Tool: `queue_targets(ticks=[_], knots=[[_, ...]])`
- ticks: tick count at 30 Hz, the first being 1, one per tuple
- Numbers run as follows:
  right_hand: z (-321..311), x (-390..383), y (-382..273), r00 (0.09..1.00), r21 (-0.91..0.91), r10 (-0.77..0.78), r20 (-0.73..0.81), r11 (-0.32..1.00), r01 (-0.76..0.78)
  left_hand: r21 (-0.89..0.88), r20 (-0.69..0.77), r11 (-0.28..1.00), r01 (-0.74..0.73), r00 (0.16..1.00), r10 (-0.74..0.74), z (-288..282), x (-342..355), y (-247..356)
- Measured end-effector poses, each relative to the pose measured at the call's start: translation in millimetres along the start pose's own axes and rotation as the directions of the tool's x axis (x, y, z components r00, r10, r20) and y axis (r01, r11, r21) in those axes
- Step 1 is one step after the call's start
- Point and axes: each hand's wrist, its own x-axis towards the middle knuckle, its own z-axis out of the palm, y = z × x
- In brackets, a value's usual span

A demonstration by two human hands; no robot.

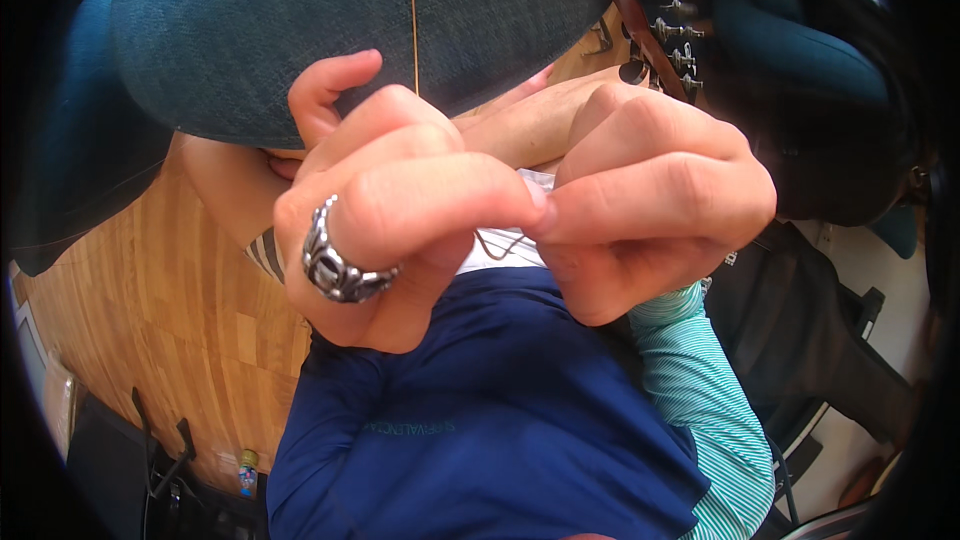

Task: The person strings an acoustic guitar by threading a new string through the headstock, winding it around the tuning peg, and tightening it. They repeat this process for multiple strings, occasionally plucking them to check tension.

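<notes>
My left hand (372,202), with a chunky silver ring on one finger, is closed in a pinch, its little finger raised. Its fingertips meet those of my right hand (655,190), which is also closed in a pinch. Between them they grip a thin guitar string; a bent dark piece of it (505,253) hangs just below the fingertips. From behind my left hand a long bronze-coloured length (413,20) runs up across a dark teal cushioned seat (300,20). The tips of the string are hidden by my fingers.
At the upper right is a guitar headstock (648,38) with metal tuning pegs (683,32). My bare legs (215,185) are folded beneath my hands. A wooden floor (170,300) lies to the left, with a small colourful bottle (248,472) and black stand legs (165,460) lower down.
</notes>
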Motion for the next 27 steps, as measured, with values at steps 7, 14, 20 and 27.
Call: queue_targets(ticks=[7, 14, 20, 27], knots=[[8.8, -6.1, -6.8, 0.939, 0.255, 0.278, -0.204, 0.941, -0.223, 0.177, -0.128, 0.984, -0.005, 0.991, 0.028, 19.9, 1.1, 5.4], [33.6, -6.4, -7.2, 0.676, 0.939, 0.726, -0.126, 0.307, -0.155, 0.453, -0.167, 0.891, -0.028, 0.979, 0.115, 25.7, 0.1, -3.0], [-0.8, 6.1, -1.2, 0.970, -0.069, 0.237, 0.049, 0.970, -0.233, 0.137, 0.009, 0.986, -0.094, 0.996, 0.094, -2.0, 0.3, -5.2], [-29.1, 35.0, -34.2, 0.715, -0.416, 0.153, 0.683, 0.885, 0.208, -0.105, 0.157, 0.994, -0.025, 0.987, 0.042, -4.9, -6.4, -1.4]])
